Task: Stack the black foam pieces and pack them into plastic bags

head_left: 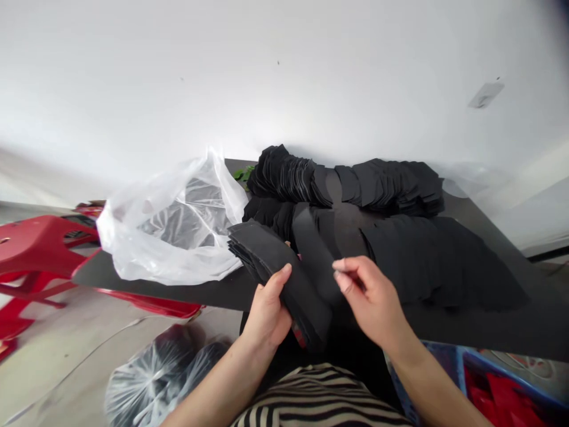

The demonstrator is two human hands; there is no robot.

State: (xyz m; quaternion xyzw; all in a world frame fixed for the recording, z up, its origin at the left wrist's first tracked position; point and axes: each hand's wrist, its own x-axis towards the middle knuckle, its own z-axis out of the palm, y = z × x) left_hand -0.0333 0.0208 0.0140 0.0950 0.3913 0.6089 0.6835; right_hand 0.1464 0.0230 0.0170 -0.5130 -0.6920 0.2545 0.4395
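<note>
My left hand [270,308] is closed round a stack of black cut pieces [271,249], thumb on top and the layered edges showing at the far left end. My right hand [371,296] has thumb and forefinger pinched at the edge of a single black piece [313,246], which stands up beside the stack. Whether this piece is cloth or another sheet material, I cannot tell. Behind both hands, overlapping black pieces lie in a back row [395,181] and a front row [440,255] on the dark table [178,292].
An open white plastic bag [155,264] sits on the table's left part. Red stools [40,249] stand at the left. Filled clear bags [151,373] lie on the floor. A blue crate [464,370] with red contents is below the table at right. A white wall rises behind.
</note>
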